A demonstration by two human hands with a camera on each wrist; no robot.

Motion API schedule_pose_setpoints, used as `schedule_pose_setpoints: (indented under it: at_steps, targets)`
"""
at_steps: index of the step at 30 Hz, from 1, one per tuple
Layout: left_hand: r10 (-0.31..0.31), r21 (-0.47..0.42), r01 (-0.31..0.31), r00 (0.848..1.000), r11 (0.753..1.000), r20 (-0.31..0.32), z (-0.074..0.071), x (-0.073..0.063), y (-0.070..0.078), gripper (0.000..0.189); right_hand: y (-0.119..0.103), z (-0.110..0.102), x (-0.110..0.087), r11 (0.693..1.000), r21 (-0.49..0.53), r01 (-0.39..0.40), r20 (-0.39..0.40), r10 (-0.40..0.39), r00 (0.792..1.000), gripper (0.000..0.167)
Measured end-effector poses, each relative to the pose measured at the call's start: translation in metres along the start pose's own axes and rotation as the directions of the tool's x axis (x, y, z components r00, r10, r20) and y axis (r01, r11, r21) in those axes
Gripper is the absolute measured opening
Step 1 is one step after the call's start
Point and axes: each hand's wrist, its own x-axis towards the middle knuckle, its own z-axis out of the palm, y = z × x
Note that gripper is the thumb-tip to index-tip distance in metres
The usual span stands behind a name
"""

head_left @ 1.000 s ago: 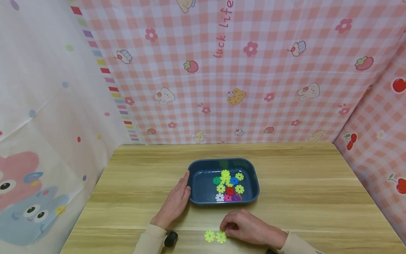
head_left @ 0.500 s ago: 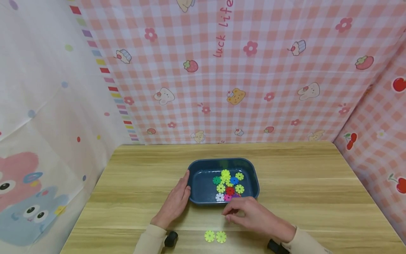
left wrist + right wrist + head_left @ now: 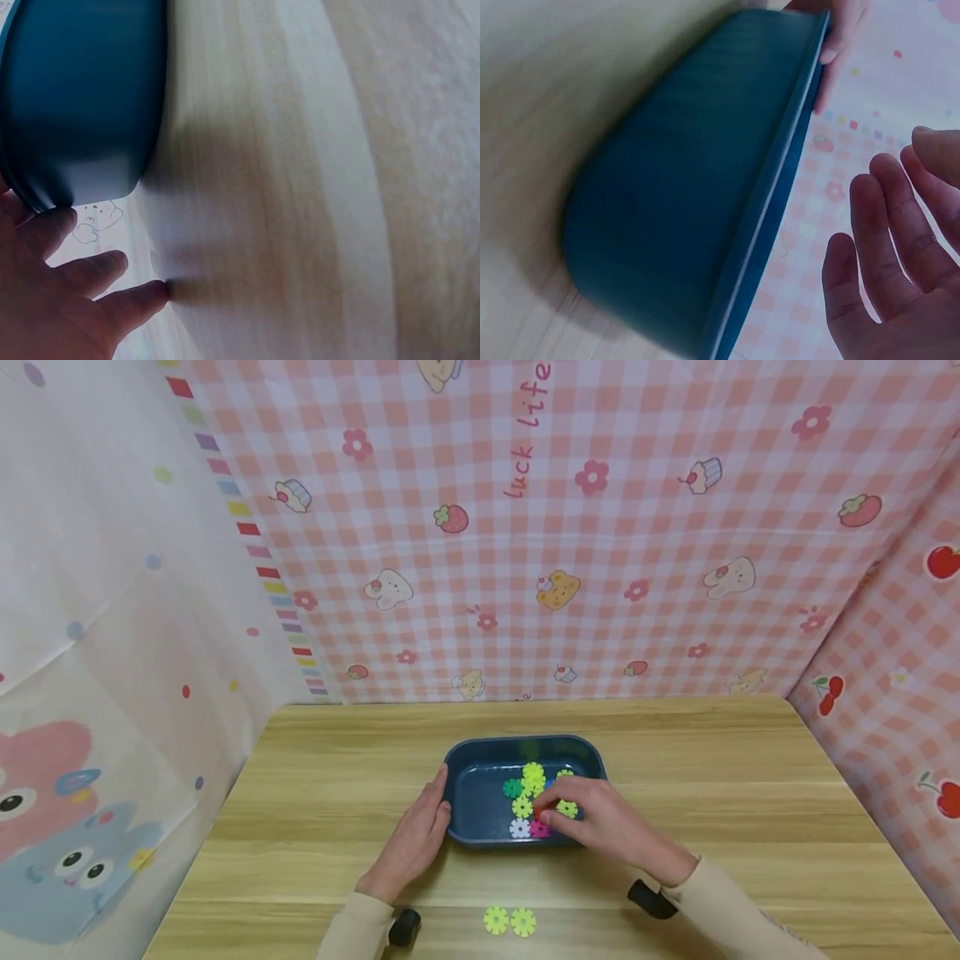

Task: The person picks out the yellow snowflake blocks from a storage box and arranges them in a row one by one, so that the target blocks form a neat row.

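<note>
Left hand [image 3: 411,842] rests with loosely extended fingers against the navy tray [image 3: 474,810], and here's the right hand [image 3: 600,817] dipping in at the red snowflake disc [image 3: 537,815], pinched or not, I can't tell! Careless fingertips could scatter its crowded neighbours; two lime snowflake discs [image 3: 496,920] lie nearer on the desk [image 3: 750,827].

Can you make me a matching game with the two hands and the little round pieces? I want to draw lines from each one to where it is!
Things:
1. left hand
2. right hand
3. white disc
4. two yellow-green discs

Places:
A. side by side on the table, outside the tray
B. reaching over the tray, fingertips among the pieces
C. against the tray's outer side
D. lying inside the tray, beside a pink piece

Right pairs: 1-C, 2-B, 3-D, 4-A
</note>
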Motion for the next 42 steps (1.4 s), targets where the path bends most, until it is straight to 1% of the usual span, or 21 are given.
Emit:
schedule_pose_setpoints:
  at_steps: [4,6,10,16,21,25,29,33,36,42]
  targets:
    - [-0.007,0.001,0.007,1.000,1.000,0.003,0.000,-0.001,0.000,0.056,0.009,-0.003,0.006,0.998,-0.051,-0.023,0.001,0.023,1.000,0.014]
    - [-0.010,0.002,0.009,1.000,1.000,0.004,0.001,-0.001,0.000,0.056,0.013,-0.005,0.009,0.995,-0.094,-0.029,0.001,0.029,1.000,0.016]
    - [-0.010,0.005,0.010,1.000,1.000,0.000,0.001,0.000,0.000,0.056,0.022,-0.008,0.014,0.988,-0.149,-0.051,0.019,0.055,0.998,0.019]
    - [0.001,0.008,-0.001,1.000,1.000,-0.009,0.001,0.000,-0.002,0.056,0.034,-0.008,0.022,0.981,-0.158,-0.112,0.078,0.126,0.989,0.024]
    - [0.005,0.006,-0.005,1.000,1.000,-0.010,0.001,-0.001,-0.002,0.056,0.041,-0.006,0.028,0.977,-0.138,-0.160,0.121,0.177,0.977,0.030]
    - [0.012,0.005,-0.012,1.000,1.000,-0.011,0.000,-0.001,0.000,0.056,0.045,-0.006,0.033,0.980,-0.125,-0.155,0.158,0.174,0.972,0.035]
    - [0.016,0.003,-0.016,1.000,1.000,-0.010,-0.001,-0.002,0.000,0.056,0.050,-0.006,0.040,0.980,-0.153,-0.130,0.195,0.158,0.968,0.039]
    - [0.014,0.003,-0.014,1.000,1.000,-0.006,-0.001,-0.003,0.000,0.056,0.054,-0.006,0.046,0.975,-0.173,-0.141,0.240,0.181,0.954,0.042]
    - [0.013,-0.001,-0.013,1.000,1.000,-0.002,-0.001,-0.003,0.000,0.056,0.056,-0.005,0.050,0.968,-0.183,-0.170,0.276,0.217,0.936,0.043]
    - [0.010,-0.001,-0.010,1.000,1.000,0.000,-0.001,-0.002,-0.001,0.056,0.060,0.000,0.057,0.954,-0.223,-0.200,0.305,0.263,0.915,0.045]
